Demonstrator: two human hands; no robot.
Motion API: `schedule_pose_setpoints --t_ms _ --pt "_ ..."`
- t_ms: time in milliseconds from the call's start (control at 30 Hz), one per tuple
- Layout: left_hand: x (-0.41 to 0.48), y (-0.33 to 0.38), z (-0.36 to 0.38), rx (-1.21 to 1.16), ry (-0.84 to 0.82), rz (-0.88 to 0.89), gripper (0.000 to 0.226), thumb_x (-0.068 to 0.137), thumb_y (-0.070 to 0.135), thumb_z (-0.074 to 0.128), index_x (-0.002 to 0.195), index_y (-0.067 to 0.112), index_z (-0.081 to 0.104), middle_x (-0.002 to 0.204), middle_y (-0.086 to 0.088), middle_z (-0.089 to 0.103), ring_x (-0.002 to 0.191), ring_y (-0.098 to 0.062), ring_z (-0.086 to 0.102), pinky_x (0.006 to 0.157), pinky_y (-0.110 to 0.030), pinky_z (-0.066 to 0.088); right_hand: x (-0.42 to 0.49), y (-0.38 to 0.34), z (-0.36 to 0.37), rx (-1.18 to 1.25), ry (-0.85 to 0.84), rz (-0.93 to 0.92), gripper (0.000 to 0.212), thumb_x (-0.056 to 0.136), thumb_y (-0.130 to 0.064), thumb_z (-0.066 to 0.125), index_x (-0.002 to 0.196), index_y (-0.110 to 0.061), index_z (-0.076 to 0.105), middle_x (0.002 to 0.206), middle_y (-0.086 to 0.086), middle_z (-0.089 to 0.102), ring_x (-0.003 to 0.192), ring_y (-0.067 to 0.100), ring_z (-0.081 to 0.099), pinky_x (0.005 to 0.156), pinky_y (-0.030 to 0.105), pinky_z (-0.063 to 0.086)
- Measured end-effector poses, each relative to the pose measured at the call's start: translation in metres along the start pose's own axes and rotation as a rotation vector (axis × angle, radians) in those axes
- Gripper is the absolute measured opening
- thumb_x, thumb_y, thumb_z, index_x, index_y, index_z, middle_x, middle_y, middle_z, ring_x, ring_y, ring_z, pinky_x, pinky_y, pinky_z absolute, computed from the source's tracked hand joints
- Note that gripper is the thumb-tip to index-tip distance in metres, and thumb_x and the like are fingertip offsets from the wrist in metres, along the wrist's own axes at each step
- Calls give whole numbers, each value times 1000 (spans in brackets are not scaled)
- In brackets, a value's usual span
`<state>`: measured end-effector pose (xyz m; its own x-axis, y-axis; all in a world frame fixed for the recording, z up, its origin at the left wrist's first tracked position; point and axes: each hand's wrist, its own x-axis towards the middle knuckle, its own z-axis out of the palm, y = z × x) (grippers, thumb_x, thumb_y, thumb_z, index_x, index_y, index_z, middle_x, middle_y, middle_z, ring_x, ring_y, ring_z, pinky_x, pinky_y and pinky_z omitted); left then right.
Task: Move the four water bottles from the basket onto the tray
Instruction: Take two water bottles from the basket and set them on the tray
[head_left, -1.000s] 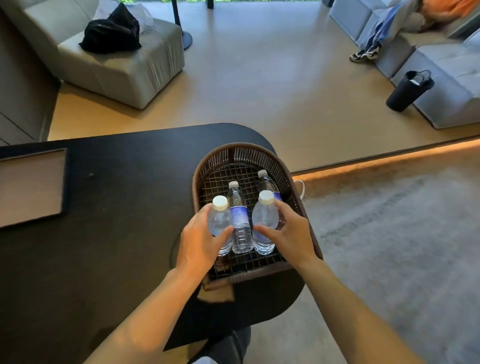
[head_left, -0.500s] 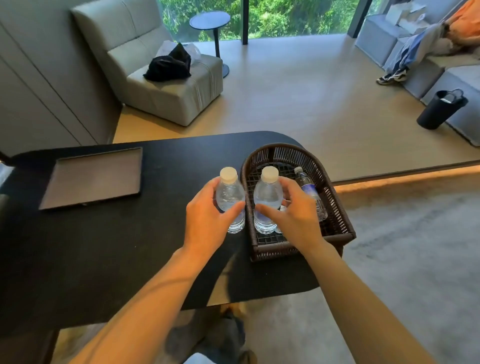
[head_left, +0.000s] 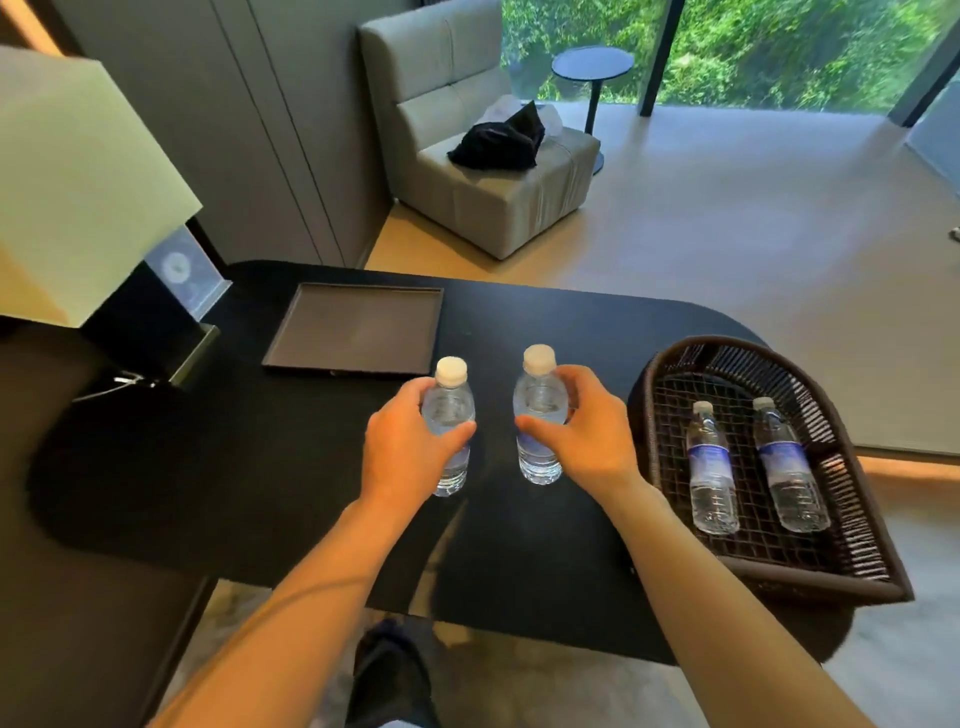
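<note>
My left hand (head_left: 405, 452) grips one clear water bottle (head_left: 451, 400) with a white cap, held upright over the black table. My right hand (head_left: 587, 441) grips a second upright bottle (head_left: 537, 395) beside it. Both are left of the brown wicker basket (head_left: 852, 410) and just in front of the dark square tray (head_left: 358, 327), which holds nothing. Two more bottles lie flat in the basket, one on the left (head_left: 710, 467) and one on the right (head_left: 789, 467), caps pointing away from me.
The black table (head_left: 208, 467) has rounded ends. A lamp with a pale shade (head_left: 78, 192) and a small framed card (head_left: 182, 270) stand at its far left. A grey armchair (head_left: 483, 171) and a round side table (head_left: 592, 67) are beyond.
Both hands have lifted a bottle each out of the basket and carried them left, over the table toward the tray. Two bottles stay lying in the basket.
</note>
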<state>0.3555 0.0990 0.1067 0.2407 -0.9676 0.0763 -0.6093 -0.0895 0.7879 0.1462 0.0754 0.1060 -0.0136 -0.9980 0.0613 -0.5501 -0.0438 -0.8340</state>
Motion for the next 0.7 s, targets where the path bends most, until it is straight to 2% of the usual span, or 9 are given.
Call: schedule_pose_setpoints --t_ms 167,367,600,700 --pt "57 -49 -36 -5 -28 -84 64 77 27 90 131 25 58 122 2 69 115 -17 66 97 -45 58 47 -21 70 -8 -36 20 61 77 -33 91 126 -23 56 119 -1 72 105 19 70 91 40 62" --pt "147 -111 -75 30 -3 -96 59 75 29 91 125 22 59 117 2 71 109 -16 68 91 -40 60 117 -55 156 -6 -101 106 63 76 -24 92 127 -20 55 122 2 71 108 22 68 95 42 59" --pt "263 -175 -102 46 9 -93 59 75 25 91 124 17 59 120 -1 68 113 -18 64 91 -36 58 209 -82 255 16 -116 125 58 77 -22 91 122 -24 54 118 -6 68 107 17 66 92 31 55" --pt "307 -199 -108 46 12 -92 56 76 25 90 122 20 58 116 5 65 113 -17 63 89 -34 57 247 -89 293 17 -112 112 62 78 -22 90 129 -20 56 125 0 69 115 20 66 95 33 55"
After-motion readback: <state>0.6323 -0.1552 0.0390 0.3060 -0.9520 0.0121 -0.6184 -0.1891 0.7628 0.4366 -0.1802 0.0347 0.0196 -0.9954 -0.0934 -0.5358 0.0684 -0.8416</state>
